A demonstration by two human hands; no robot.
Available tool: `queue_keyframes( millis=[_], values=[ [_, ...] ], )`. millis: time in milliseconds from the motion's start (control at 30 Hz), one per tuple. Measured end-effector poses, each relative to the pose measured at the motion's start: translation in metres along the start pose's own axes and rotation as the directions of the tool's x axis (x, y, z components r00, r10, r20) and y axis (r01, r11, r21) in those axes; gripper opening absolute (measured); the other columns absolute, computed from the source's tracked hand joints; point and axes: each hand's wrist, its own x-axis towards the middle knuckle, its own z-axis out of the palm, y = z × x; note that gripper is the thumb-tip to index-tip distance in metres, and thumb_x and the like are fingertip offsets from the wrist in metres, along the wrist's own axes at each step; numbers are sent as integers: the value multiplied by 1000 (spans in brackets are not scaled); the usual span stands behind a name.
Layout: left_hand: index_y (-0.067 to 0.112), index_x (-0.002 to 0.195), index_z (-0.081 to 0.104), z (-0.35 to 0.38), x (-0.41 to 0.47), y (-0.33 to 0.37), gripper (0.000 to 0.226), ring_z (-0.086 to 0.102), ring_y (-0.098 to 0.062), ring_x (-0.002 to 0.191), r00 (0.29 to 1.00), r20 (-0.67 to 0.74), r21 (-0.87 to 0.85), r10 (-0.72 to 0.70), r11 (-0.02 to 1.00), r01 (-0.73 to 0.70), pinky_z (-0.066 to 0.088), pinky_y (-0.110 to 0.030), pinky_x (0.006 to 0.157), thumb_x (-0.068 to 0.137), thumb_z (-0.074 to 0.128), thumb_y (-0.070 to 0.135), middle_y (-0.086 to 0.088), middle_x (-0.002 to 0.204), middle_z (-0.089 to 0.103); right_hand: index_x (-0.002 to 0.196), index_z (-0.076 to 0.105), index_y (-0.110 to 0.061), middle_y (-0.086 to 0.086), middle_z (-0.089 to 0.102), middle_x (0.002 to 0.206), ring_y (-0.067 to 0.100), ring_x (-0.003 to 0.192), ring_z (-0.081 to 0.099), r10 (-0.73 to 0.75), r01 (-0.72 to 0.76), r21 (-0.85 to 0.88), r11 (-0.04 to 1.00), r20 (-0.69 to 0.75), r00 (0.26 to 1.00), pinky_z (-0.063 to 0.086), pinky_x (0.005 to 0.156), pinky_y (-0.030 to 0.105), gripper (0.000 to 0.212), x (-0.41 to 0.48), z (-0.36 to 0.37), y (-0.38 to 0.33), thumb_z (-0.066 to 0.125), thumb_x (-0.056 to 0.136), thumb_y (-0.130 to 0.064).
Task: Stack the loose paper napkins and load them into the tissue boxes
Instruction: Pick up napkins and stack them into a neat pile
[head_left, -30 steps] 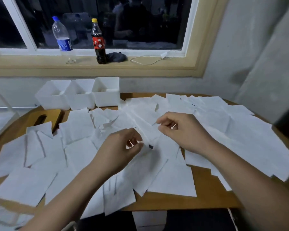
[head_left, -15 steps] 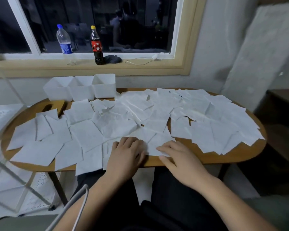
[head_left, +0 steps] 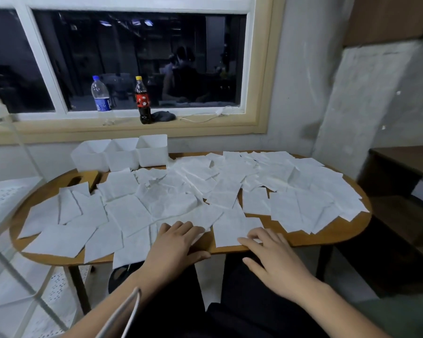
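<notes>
Several loose white paper napkins [head_left: 171, 203] lie spread over most of the oval wooden table [head_left: 327, 236]. Three white open tissue boxes [head_left: 122, 154] stand in a row at the table's back left. A wooden lid with a slot [head_left: 83, 179] lies in front of them. My left hand [head_left: 176, 245] rests flat on the table's front edge, fingers straight on a napkin. My right hand [head_left: 271, 257] lies at the same edge to the right, its fingertips touching the near edge of one napkin [head_left: 235, 230], thumb below the table rim.
On the window sill behind stand a clear water bottle [head_left: 101, 98], a dark cola bottle [head_left: 142, 101], a dark cloth [head_left: 165, 116] and a white cable [head_left: 213, 115]. A white wire rack [head_left: 15, 264] stands at the left. A dark bench [head_left: 405, 181] is at the right.
A second ago both hands pinched a napkin over the table's middle. They have let go and drawn back to the front edge, and the view has pulled back and up.
</notes>
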Motion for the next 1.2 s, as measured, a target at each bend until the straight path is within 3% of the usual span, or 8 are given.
queue_keyframes(
  millis=[267, 400, 500, 700, 833, 967, 1033, 1200],
  values=[
    [40, 100, 72, -5, -2, 6, 42, 63, -12, 80, 996, 63, 59, 69, 996, -73, 39, -28, 72, 67, 89, 60, 17, 89, 59, 160, 37, -42, -17, 34, 150, 8, 137, 34, 1, -1, -17, 1000, -9, 1000, 31, 115, 30, 51, 4, -3, -3, 39, 110, -54],
    [38, 89, 71, -17, -2, 5, 11, 65, -12, 83, 995, 102, -43, 20, 999, -16, 46, -33, 75, 84, 66, 47, 14, 86, 63, 159, 38, -43, -21, 34, 148, 6, 133, 35, 7, -7, -15, 1000, 13, 1000, 30, 114, 27, 53, 5, -7, -3, 37, 109, -62],
    [34, 88, 71, -27, -1, 2, 17, 63, -8, 85, 992, 123, -73, 4, 997, 5, 47, -35, 83, 93, 54, 35, 13, 87, 64, 164, 32, -42, -22, 37, 149, 4, 136, 36, 21, -22, 7, 1000, 23, 999, 28, 120, 29, 61, 10, -15, -6, 33, 108, -67],
    [35, 90, 70, -55, 15, 0, 9, 62, -4, 81, 1000, -16, -207, 9, 978, -12, 52, -32, 79, 97, 66, 31, 17, 88, 64, 166, 17, -49, -27, 25, 163, 4, 146, 29, 65, -47, 290, 956, -54, 996, 28, 115, 26, 79, 31, -37, -26, 57, 101, -65],
    [31, 97, 75, -84, 35, 12, 9, 64, -6, 83, 989, -149, -293, 3, 955, -47, 52, -26, 74, 99, 73, 22, 18, 94, 67, 160, 27, -53, -34, 35, 159, -6, 141, 34, 127, -72, 583, 809, -54, 990, 34, 119, 29, 86, 55, -56, -37, 79, 92, -51],
    [31, 96, 75, -102, 51, 23, 13, 67, -10, 90, 980, -188, -458, -72, 889, -23, 50, -15, 74, 99, 76, 18, 19, 94, 68, 125, 71, -35, -19, 75, 121, -2, 118, 65, 176, -21, 776, 630, -117, 977, 50, 111, 31, 32, 71, -66, -34, 82, 95, -32],
    [32, 96, 75, -102, 57, 26, 13, 67, -8, 93, 973, -191, -517, -130, 856, 12, 50, -14, 76, 99, 75, 19, 19, 94, 70, 108, 78, -24, -9, 80, 103, 8, 103, 74, 209, -17, 831, 556, -120, 970, 56, 99, 32, 9, 71, -70, -29, 76, 99, -22],
    [39, 112, 70, -85, 67, 31, 19, 74, -2, 91, 964, 72, -682, -255, 693, 234, 58, -18, 79, 96, 79, 43, 19, 99, 77, 103, 75, -17, 0, 81, 91, 16, 90, 77, 297, -75, 847, 527, -101, 950, 60, 84, 40, 8, 66, -67, -11, 67, 105, -17]
  ],
)
